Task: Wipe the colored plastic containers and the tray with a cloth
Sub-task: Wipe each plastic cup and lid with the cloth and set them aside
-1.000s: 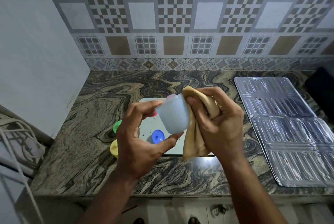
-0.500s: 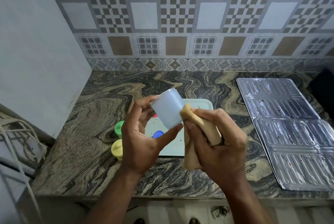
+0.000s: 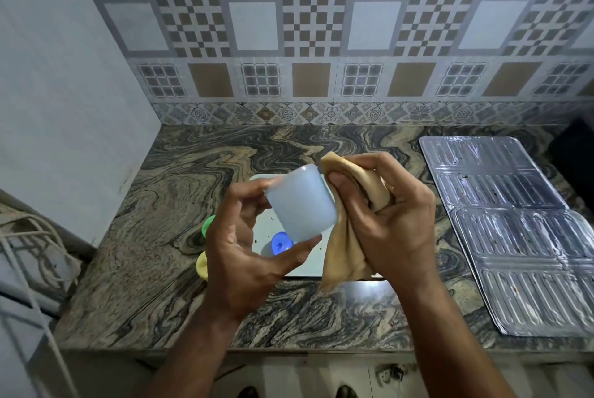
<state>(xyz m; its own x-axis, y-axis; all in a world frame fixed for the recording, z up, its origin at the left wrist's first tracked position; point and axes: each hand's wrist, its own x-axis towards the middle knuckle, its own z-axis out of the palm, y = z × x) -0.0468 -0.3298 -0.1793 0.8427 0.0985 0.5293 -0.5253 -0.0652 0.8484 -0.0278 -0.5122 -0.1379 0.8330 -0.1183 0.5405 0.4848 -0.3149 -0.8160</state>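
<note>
Left hand (image 3: 247, 246) grasps one pale blue container (image 3: 300, 203) above the tray (image 3: 308, 264). Right hand (image 3: 389, 220) clenches one tan cloth (image 3: 345, 246) against it. Below: one blue piece (image 3: 281, 244), one green (image 3: 208, 226), one yellow (image 3: 202, 265).

Dim kitchen corner, with a swirled dark-and-tan stone countertop (image 3: 180, 237), patterned brown, white and checkered wall tiles (image 3: 308, 27) above a floral border strip (image 3: 321, 113), a plain pale wall (image 3: 58, 92) on the left, and ribbed foil sheets (image 3: 520, 230) lying at the right.
</note>
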